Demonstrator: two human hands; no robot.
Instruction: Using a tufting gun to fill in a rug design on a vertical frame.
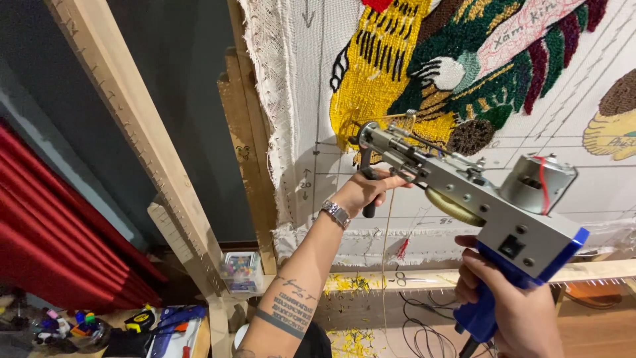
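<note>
Tufting gun [464, 192] held in both hands, nose pressed to stretched cloth [530, 146] at lower edge of yellow tufted patch [371, 73]. Nearest: right hand [510, 305] clenched around blue rear grip [490, 298], low and behind gun body. Further forward: left hand [368, 189] wrapped around black front handle [368, 192] beneath nose, wristwatch [336, 213] on wrist. Yellow yarn [384, 265] hanging down from gun. Beyond: wooden frame [179, 192] along cloth's left edge, red curtain [59, 232] far left, clutter of tools [139, 325] at bottom left.
</note>
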